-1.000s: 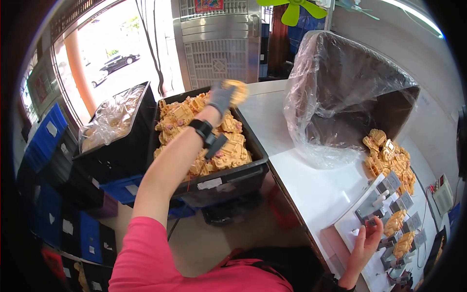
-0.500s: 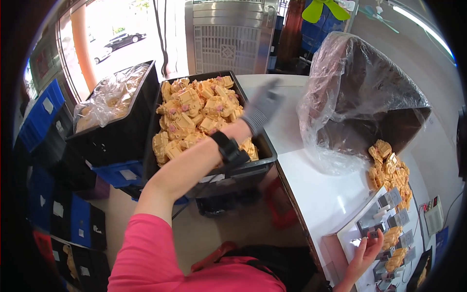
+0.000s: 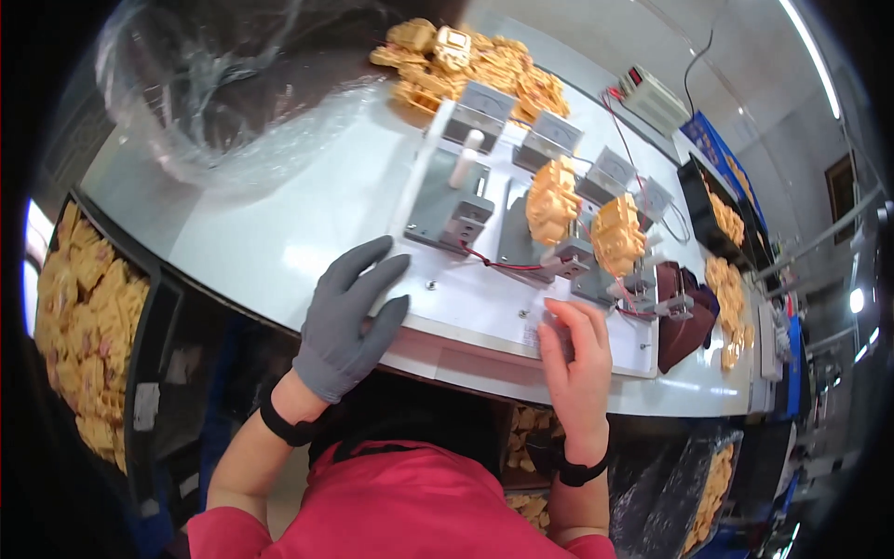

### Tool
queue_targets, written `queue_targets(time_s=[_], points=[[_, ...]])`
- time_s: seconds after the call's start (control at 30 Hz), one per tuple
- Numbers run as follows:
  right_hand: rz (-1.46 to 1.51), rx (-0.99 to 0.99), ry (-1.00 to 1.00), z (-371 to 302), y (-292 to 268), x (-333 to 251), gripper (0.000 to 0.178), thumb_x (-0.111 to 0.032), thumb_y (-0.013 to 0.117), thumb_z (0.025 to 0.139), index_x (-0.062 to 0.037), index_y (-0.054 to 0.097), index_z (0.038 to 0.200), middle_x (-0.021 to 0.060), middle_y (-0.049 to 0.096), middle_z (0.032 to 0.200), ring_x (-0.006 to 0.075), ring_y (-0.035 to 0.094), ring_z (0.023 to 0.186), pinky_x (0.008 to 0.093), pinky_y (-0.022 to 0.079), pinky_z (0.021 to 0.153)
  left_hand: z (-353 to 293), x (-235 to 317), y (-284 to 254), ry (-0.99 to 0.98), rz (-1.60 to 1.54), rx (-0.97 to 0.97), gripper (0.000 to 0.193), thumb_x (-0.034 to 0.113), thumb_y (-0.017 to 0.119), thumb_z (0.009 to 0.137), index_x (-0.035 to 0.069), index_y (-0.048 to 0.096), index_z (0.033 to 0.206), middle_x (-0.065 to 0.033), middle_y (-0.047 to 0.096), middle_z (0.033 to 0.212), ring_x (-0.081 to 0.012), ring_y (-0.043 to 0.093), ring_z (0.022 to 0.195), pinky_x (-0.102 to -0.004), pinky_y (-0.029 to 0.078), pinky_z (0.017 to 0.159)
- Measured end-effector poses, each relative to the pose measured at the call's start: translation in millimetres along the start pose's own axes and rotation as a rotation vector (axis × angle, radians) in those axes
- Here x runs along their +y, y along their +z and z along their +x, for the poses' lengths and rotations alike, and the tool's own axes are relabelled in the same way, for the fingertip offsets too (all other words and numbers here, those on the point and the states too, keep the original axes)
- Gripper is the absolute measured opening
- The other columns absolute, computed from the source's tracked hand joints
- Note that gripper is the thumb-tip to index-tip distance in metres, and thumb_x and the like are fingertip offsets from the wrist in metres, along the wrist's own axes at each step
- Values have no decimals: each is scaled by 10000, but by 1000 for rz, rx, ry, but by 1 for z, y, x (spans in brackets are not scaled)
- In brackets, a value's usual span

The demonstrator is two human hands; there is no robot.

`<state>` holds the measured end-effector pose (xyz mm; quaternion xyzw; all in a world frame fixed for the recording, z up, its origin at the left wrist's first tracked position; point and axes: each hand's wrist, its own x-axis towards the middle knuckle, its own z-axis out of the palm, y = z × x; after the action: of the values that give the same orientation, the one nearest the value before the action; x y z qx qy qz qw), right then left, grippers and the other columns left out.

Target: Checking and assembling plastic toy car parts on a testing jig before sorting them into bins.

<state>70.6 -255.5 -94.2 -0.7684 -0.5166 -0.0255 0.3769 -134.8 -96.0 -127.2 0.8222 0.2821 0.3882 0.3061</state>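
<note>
My left hand point(image 3: 345, 321), in a grey glove, is open over the front left corner of a white test board point(image 3: 452, 303), fingers stretched out and holding nothing. My bare right hand point(image 3: 579, 368) hovers at the board's front edge, thumb and fingers apart, also with nothing in it. On the board stand several grey clamp stations with small panel meters point(image 3: 480, 107) behind them. Two yellow moulded plastic parts point(image 3: 553, 202) sit upright on the middle stations. The leftmost station point(image 3: 449, 210) carries no yellow part and has white pegs. Red wires run between the stations.
Behind the board lies a heap of yellow parts point(image 3: 521, 74) beside a plastic-lined box point(image 3: 279, 65). A black crate point(image 3: 149, 373) of yellow parts stands at the left. A power supply unit point(image 3: 652, 98) sits at the back; a dark brown bag-like bundle point(image 3: 684, 317) touches the board's right side.
The view has swung right toward the board. My left hand has come from beyond the crate to the board's front left. My right hand has drawn away from the stations to the front edge.
</note>
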Motion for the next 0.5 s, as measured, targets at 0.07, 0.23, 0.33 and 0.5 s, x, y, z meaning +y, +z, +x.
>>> queue_targets(time_s=[0.07, 0.23, 0.33, 0.5], points=[[47, -32, -6, 1, -6, -1, 202, -59, 689, 831, -48, 655, 1030, 119, 587, 971, 281, 575, 876, 355, 473, 723, -1, -3, 13, 17, -67, 2, 352, 72, 584, 846, 36, 622, 1195, -204, 535, 1288, -352, 520, 1181, -400, 421, 1000], [-33, -76, -69, 15, -5, 8, 132, -49, 713, 812, -31, 685, 940, 86, 600, 861, 221, 597, 775, 309, 480, 669, -7, -11, 24, 48, -42, 38, 314, 79, 445, 901, -38, 616, 1137, -254, 506, 1322, -371, 496, 1234, -401, 378, 1052], [66, -94, -74, 19, 1, 14, 129, -52, 720, 799, -41, 686, 923, 86, 596, 812, 234, 598, 748, 317, 479, 651, -15, -14, 20, 13, -33, 56, 353, 156, 397, 946, -61, 595, 1141, -260, 483, 1346, -372, 465, 1267, -426, 344, 1076], [130, -20, -101, 19, 4, 12, 103, -75, 726, 790, -68, 684, 883, 60, 594, 790, 236, 591, 711, 333, 473, 620, -18, -18, 21, -19, 4, 29, 384, 186, 351, 973, -54, 558, 1190, -250, 433, 1396, -367, 422, 1305, -442, 308, 1100]])
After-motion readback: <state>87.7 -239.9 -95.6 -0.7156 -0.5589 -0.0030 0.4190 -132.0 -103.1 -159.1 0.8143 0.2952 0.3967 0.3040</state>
